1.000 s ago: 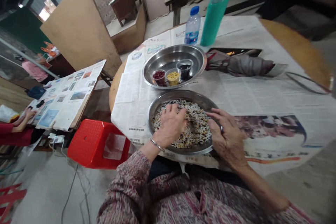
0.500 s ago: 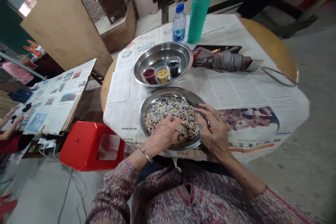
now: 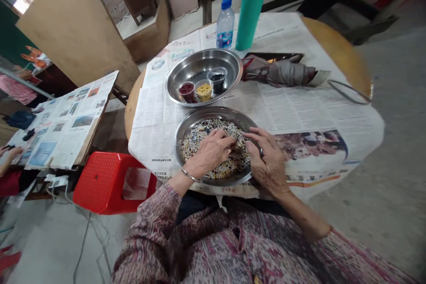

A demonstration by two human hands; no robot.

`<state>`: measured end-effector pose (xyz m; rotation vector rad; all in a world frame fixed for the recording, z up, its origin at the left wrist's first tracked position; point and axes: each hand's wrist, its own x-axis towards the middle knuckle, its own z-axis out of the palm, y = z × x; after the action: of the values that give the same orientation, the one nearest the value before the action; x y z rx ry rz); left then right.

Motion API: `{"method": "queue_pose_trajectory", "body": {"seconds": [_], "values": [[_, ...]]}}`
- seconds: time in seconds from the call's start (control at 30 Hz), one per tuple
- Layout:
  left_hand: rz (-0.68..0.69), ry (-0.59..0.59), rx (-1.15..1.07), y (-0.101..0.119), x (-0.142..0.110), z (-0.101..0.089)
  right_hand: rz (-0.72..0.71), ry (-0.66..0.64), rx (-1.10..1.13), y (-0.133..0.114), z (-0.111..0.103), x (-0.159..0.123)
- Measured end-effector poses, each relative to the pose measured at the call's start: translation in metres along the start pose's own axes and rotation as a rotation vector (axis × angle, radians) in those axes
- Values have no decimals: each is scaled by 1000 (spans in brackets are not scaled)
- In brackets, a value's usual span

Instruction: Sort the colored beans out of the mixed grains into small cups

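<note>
A steel basin point(image 3: 181, 128) of mixed beans and grains point(image 3: 195, 144) sits on the newspaper-covered table in front of me. My left hand point(image 3: 211, 153), with a bracelet at its wrist, is in the basin, its fingers curled down into the grains and the fingertips partly hidden. My right hand point(image 3: 269, 162), wearing a ring, rests over the basin's right rim with thumb and fingers apart. Behind stands a larger steel basin point(image 3: 171, 75), holding clear cups of red beans point(image 3: 187, 91), yellow beans point(image 3: 203, 91) and black beans point(image 3: 217, 82).
A water bottle point(image 3: 225, 24) and a tall teal bottle point(image 3: 253, 9) stand at the table's back. A folded grey umbrella point(image 3: 289, 74) lies on the right, beside a dark tray. A red stool point(image 3: 100, 182) is at left, near another table point(image 3: 69, 128) where a person's hands show.
My left hand has moved up and slightly right through the grains, baring some of the basin's bottom behind it. My right hand stays at the rim. The view has shifted slightly.
</note>
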<state>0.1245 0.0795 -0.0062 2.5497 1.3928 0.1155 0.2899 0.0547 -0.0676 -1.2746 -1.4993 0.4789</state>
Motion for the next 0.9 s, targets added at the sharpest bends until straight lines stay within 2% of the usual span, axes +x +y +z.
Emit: {"method": "queue_pose_trajectory", "body": {"seconds": [0.07, 0.17, 0.33, 0.53, 0.63, 0.73, 0.9], "values": [[-18, -10, 21, -3, -11, -2, 0, 7, 2, 0, 0, 0], [-123, 25, 67, -11, -31, -7, -2, 2, 5, -1, -1, 0], [-182, 196, 36, -19, -62, -11, -8, -1, -5, 0, -1, 0], [-181, 491, -134, -22, -86, 14, -70, -9, -55, 2, -1, -2], [-207, 652, -149, -24, -91, 30, -182, -35, -246, -6, -7, 0], [-158, 780, -171, -27, -91, 40, -322, -152, -436, -19, -11, 12], [-76, 894, -233, -28, -88, 42, -422, -466, -503, -21, -1, 41]]}}
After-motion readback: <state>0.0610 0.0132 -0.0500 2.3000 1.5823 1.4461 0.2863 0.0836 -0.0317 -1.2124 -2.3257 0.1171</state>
